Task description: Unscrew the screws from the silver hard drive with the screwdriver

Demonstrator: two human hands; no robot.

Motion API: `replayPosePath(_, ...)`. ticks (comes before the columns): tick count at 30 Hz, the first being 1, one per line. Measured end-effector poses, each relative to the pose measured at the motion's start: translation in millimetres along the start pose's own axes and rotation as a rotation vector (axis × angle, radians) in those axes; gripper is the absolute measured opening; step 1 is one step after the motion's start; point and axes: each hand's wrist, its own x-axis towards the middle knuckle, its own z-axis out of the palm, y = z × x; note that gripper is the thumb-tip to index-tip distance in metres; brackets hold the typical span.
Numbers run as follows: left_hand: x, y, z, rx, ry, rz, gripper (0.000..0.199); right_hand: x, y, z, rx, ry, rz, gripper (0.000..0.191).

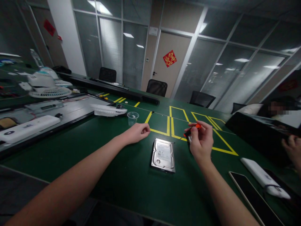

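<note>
A silver hard drive (164, 153) lies label side up on the green table, between my two forearms. My right hand (201, 141), right of the drive and raised above the table, grips an orange-and-black screwdriver (194, 129). The tool's tip points down and left. My left hand (138, 133) is closed just beyond the drive's upper left corner, with its fingertips pressed together; whether something small is in them cannot be seen. Close behind that hand stands a clear plastic cup (133, 118) with something small and whitish in it.
Yellow tape (169, 125) marks boxes on the table. On the left are a white fan part (109, 110), a flat panel (77, 108) and fans (44, 84). At right lie a phone (254, 194) and a white power strip (264, 177); beyond them, another person's hand (293, 147) by a black box (254, 135).
</note>
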Motion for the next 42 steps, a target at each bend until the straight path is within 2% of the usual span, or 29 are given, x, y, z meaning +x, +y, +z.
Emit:
replayPosePath(3,1.0,20.0,9.1,-0.067,-0.021,0.053,0.023,-6.3,10.6,-6.0,0.010,0.102,0.039,0.024)
replayPosePath(9,5.7,68.3,32.8,-0.066,-0.156,0.196,0.019,-9.4,18.0,-13.2,0.012,0.099,0.073,0.025)
replayPosePath(13,17.2,83.6,56.2,-0.052,-0.182,0.215,0.015,-7.7,16.6,-16.0,0.025,0.115,0.095,0.025)
replayPosePath(17,28.7,85.4,76.1,-0.097,-0.213,0.210,0.013,-5.4,15.4,-18.3,0.053,0.109,0.099,0.023)
replayPosePath(20,28.9,85.0,81.9,-0.042,-0.230,0.221,0.012,-4.9,17.7,-19.4,0.057,0.111,0.097,0.022)
replayPosePath(26,18.2,86.2,78.7,0.005,-0.255,0.193,0.010,-6.2,23.9,-18.9,0.065,0.092,0.109,0.025)
replayPosePath(34,18.2,84.8,78.6,-0.014,-0.261,0.268,0.012,-6.5,20.7,-17.3,0.073,0.069,0.117,0.025)
replayPosePath(42,22.7,81.8,82.5,-0.040,-0.277,0.182,0.014,-4.1,18.9,-17.8,0.095,0.065,0.118,0.022)
